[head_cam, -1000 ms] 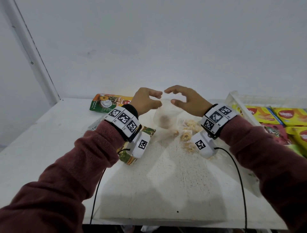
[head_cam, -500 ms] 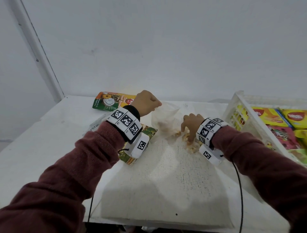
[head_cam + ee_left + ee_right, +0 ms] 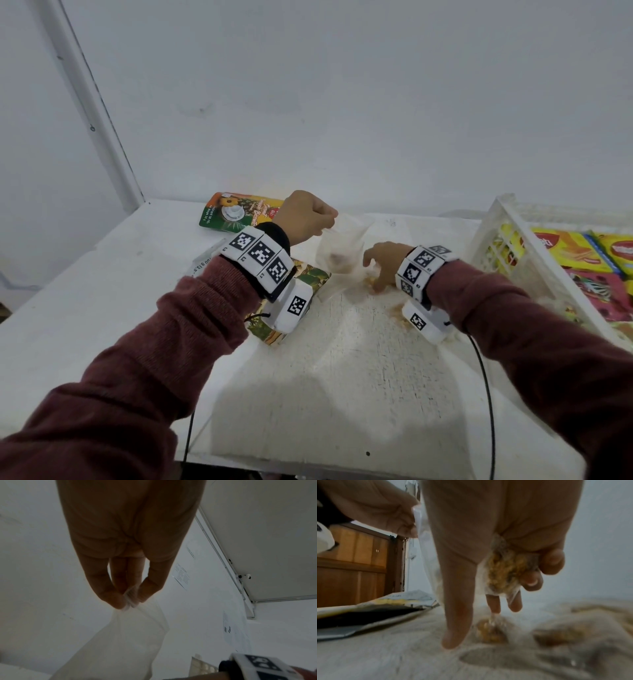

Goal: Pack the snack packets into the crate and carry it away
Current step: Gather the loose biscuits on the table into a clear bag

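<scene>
My left hand (image 3: 327,221) pinches the bunched top edge of a clear plastic bag (image 3: 339,251), which hangs down to the table; the pinch (image 3: 127,601) and the bag (image 3: 120,642) fill the left wrist view. Just right of the bag, my right hand (image 3: 378,274) is down on the table. Its curled fingers (image 3: 532,580) hold a small clear-wrapped golden snack packet (image 3: 505,572), with the thumb straight. More small packets (image 3: 489,631) lie loose under it. The white crate (image 3: 493,240) stands at the right, with yellow and red packets (image 3: 561,246) inside.
A green and orange snack packet (image 3: 236,214) lies at the back by the wall. Another printed packet (image 3: 310,277) lies under my left wrist. Loose small snacks (image 3: 399,310) are scattered by my right wrist. The white table (image 3: 342,394) runs to its front edge.
My right hand dropped from beside the left hand to the table and curled round a small snack packet. My left hand closed on the clear bag's top and keeps it up.
</scene>
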Motion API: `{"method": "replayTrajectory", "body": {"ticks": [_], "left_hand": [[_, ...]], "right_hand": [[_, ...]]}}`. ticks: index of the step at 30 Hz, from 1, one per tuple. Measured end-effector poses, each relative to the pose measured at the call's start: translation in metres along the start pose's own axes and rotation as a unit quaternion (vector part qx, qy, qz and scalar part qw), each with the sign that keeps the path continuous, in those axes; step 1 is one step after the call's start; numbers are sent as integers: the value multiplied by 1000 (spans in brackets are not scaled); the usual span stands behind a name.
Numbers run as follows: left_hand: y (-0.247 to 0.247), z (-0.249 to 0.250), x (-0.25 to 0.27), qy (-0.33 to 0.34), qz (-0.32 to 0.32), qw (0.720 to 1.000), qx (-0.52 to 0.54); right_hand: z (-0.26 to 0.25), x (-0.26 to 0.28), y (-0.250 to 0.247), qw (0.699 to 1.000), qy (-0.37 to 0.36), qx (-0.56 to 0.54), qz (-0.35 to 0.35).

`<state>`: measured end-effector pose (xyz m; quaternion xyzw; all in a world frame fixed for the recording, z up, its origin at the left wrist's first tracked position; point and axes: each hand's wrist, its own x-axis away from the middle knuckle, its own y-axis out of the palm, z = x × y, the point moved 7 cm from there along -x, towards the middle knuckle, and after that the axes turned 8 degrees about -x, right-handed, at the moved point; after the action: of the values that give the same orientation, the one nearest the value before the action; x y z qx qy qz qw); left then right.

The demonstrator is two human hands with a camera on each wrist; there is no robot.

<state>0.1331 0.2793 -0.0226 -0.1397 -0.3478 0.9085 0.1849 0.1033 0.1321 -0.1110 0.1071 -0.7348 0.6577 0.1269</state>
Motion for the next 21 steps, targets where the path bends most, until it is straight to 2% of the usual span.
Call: {"method": "replayTrajectory", "body": {"ticks": [9, 12, 14, 17, 19, 21], "left_hand": [[3, -5, 1, 1, -25, 1000, -19], [4, -3, 2, 7, -35, 999, -25], [4, -2, 4, 9, -39, 999, -26], [5, 1, 5, 14, -38, 999, -18], [7, 3, 6, 17, -37, 999, -5], [8, 6, 7, 21, -38, 999, 7]], "right_hand": [[-1, 2, -5, 999, 4, 22, 27], [1, 16, -26, 996, 22, 79, 35], [3, 31, -53, 994, 40, 77, 73], [5, 57, -101, 976, 22, -36, 216], [-2, 76, -123, 935, -49, -164, 311], [-14, 87, -128, 900, -121, -255, 332]]}}
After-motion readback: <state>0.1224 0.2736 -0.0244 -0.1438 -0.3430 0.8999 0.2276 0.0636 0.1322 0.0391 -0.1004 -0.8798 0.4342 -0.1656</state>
